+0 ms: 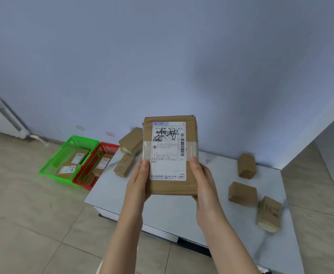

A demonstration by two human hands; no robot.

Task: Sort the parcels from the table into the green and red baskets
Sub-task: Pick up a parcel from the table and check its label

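In the head view, a labelled parcel [170, 155] is held upright above the tabletop [182, 214], gripped at its lower sides by the left hand [140, 178] and the right hand [201, 180]. Its label should be read before a basket is chosen. The green basket [52, 163] and red basket [108, 144] are set on the floor off the tabletop's left end, parcels already inside. Five loose parcels [243, 193] are left on the tabletop, and two at its left end lie toward the baskets.
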